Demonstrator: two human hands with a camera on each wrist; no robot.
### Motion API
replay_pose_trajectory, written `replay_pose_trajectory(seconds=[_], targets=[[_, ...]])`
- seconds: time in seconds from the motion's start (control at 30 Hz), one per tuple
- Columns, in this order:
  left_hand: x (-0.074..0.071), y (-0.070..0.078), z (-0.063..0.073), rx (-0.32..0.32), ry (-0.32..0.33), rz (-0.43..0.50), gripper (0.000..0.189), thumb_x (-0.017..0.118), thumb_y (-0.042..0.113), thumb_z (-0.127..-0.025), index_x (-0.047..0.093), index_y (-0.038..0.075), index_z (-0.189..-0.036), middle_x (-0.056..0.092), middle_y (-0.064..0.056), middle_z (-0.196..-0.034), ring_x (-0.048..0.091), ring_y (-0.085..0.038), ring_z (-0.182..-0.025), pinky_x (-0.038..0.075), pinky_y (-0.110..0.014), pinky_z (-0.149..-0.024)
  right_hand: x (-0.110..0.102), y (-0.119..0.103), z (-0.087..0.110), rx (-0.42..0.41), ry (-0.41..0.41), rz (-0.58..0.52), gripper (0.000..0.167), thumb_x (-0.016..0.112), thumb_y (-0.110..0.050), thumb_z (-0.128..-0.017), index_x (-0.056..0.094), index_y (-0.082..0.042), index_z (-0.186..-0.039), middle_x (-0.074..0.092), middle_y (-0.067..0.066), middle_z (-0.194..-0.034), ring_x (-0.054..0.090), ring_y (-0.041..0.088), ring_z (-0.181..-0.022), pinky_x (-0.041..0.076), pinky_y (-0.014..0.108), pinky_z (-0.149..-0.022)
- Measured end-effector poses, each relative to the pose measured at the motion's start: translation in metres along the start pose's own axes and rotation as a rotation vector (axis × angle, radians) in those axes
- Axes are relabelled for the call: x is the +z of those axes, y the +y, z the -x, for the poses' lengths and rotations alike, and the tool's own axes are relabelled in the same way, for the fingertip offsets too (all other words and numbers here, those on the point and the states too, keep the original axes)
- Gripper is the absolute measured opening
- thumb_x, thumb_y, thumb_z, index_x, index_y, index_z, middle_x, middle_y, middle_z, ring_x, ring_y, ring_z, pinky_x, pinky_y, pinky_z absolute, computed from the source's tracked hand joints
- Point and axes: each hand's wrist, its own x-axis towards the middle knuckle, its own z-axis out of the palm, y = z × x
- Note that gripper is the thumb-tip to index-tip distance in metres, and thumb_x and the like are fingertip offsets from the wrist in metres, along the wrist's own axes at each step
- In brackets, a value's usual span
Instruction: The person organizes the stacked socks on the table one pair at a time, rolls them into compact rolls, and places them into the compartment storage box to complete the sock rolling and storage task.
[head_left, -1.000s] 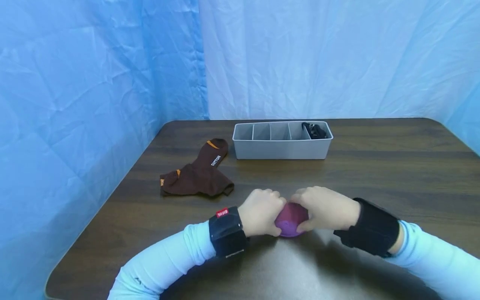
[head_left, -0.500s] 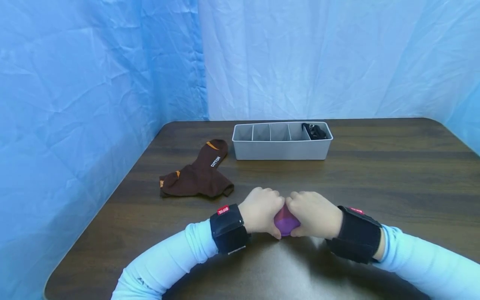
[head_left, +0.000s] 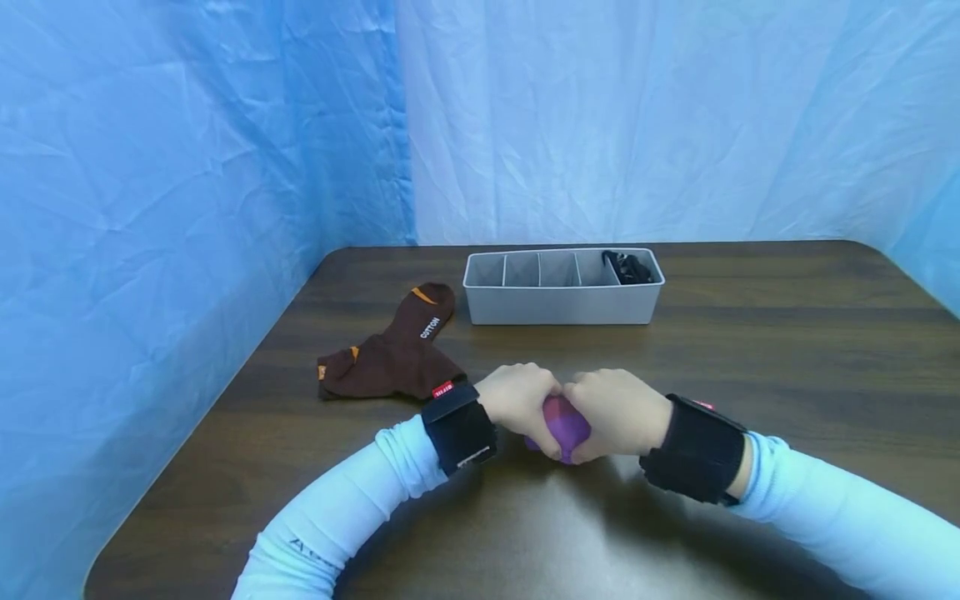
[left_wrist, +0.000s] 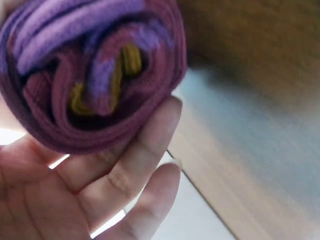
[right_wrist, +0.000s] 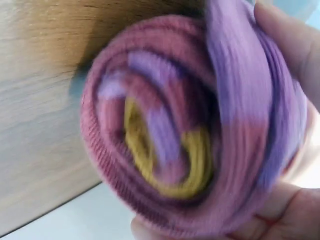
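Observation:
Between my hands is a rolled-up pair of socks (head_left: 566, 427), knitted in maroon and purple. In the left wrist view the rolled socks (left_wrist: 95, 142) show a coiled end with mustard bits inside. The right wrist view has the other coiled end of the socks (right_wrist: 160, 37), with a purple and maroon flap along one side. My left hand (head_left: 520, 402) grips the roll from the left, thumb on the near side. On the right side, my right hand (head_left: 621, 410) holds it with thumb and curled fingers. Both hands cover much of the roll in the head view.
A brown pair of socks (head_left: 397, 360) marked COTTON lies flat at the left on the dark wooden table (head_left: 787, 358). Farther back stands a grey divided box (head_left: 558, 307), a black bundle (head_left: 630, 268) in its rightmost compartment. Blue sheeting (head_left: 187, 208) hangs behind and left.
My right hand has moved left, closing in round the roll. Both hands have then shifted slightly away from me, and the roll has tilted, a purple bit now showing below my left hand.

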Motion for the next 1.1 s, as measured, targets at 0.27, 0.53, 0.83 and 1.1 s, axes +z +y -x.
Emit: replay_pose_trajectory(seconds=[0.27, 0.53, 0.83, 1.1], targets=[[-0.005, -0.005, -0.004, -0.032, -0.029, 0.065, 0.043, 0.076, 0.042, -0.055, 0.060, 0.019, -0.088, 0.059, 0.010, -0.073, 0.054, -0.004, -0.065, 0.043, -0.019, -0.055, 0.001, -0.004, -0.005, 0.029, 0.027, 0.068, 0.047, 0.078, -0.038, -0.053, 0.060, -0.006, -0.083, 0.060, 0.003, -0.071, 0.056, 0.014, -0.063, 0.048, 0.029, -0.059], [0.004, -0.004, 0.005, -0.009, 0.097, 0.073, 0.049, 0.073, 0.041, -0.058, 0.058, 0.016, -0.098, 0.060, 0.008, -0.080, 0.052, -0.003, -0.068, 0.042, -0.017, -0.056, 0.005, 0.002, -0.002, 0.027, 0.080, 0.033, 0.048, 0.077, -0.041, -0.052, 0.060, -0.009, -0.084, 0.060, -0.001, -0.072, 0.053, 0.010, -0.063, 0.046, 0.026, -0.059], [-0.027, -0.001, -0.003, -0.005, 0.206, 0.149, 0.047, 0.073, 0.040, -0.060, 0.058, 0.015, -0.096, 0.060, 0.007, -0.081, 0.053, -0.005, -0.070, 0.043, -0.017, -0.057, -0.012, 0.015, -0.003, 0.073, 0.222, 0.071, 0.063, 0.079, -0.043, -0.049, 0.057, -0.005, -0.095, 0.060, 0.005, -0.082, 0.057, 0.016, -0.072, 0.050, 0.031, -0.065], [-0.049, 0.001, -0.025, -0.056, 0.146, 0.217, 0.039, 0.077, 0.035, -0.057, 0.060, 0.016, -0.086, 0.060, 0.007, -0.075, 0.055, -0.008, -0.068, 0.045, -0.020, -0.057, -0.021, 0.025, -0.012, 0.051, 0.293, 0.181, 0.059, 0.079, -0.037, -0.051, 0.056, -0.001, -0.092, 0.059, 0.008, -0.079, 0.057, 0.019, -0.068, 0.050, 0.033, -0.062]])
